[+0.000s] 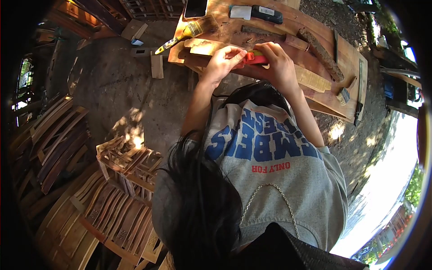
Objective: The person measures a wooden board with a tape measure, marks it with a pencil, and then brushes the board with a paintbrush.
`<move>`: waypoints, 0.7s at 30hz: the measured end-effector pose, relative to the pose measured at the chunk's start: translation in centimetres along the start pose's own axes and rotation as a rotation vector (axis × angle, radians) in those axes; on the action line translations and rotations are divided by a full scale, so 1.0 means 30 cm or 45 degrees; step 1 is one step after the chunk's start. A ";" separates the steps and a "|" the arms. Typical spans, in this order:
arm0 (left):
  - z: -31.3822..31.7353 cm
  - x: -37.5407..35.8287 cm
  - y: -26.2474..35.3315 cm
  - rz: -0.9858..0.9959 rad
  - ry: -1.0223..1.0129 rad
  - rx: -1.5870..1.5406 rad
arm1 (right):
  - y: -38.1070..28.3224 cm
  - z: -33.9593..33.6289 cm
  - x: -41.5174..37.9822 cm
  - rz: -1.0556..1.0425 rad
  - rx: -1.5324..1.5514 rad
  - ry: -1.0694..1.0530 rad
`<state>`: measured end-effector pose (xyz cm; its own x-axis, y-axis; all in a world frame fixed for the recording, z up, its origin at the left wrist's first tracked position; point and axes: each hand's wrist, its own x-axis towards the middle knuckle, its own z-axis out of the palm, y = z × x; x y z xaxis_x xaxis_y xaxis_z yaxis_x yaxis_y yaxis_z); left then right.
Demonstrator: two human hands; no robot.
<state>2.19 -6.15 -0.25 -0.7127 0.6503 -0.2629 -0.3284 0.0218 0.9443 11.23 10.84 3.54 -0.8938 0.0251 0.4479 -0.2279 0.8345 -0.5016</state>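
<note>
Both of my hands are raised over the near edge of a wooden workbench, around a small red and yellow tape measure. My right hand is wrapped over its right side, partly hiding the body. On the other side, the fingers of my left hand are closed in a pinch at its orange-red end. Just under and beside the hands lies a wooden piece with an uneven edge. A wide paintbrush with a yellow handle rests to the left of it.
On the workbench lie a phone, white paper, a black case, a bark-covered stick and another brush. Wooden slatted furniture fills the lower left. A wood block is on the floor.
</note>
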 end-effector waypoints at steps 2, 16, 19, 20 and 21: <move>-0.019 -0.002 -0.015 -0.004 -0.049 0.057 | -0.004 0.012 -0.006 -0.030 -0.033 0.000; -0.366 -0.009 0.001 0.178 0.522 -0.049 | 0.064 0.001 -0.039 0.144 -0.025 0.044; -0.463 0.023 -0.010 0.194 0.636 0.137 | 0.080 -0.011 -0.053 0.141 -0.042 0.064; -0.474 0.036 -0.025 0.217 0.678 0.185 | 0.082 -0.008 -0.057 0.142 -0.039 0.064; -0.483 0.049 -0.040 0.241 0.719 0.233 | 0.082 -0.005 -0.062 0.163 -0.042 0.042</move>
<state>-7.44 -16.24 -4.63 -0.9824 0.1548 -0.1046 -0.0884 0.1077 0.9902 12.38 12.94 1.59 -0.9013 0.1503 0.4062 -0.0996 0.8409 -0.5320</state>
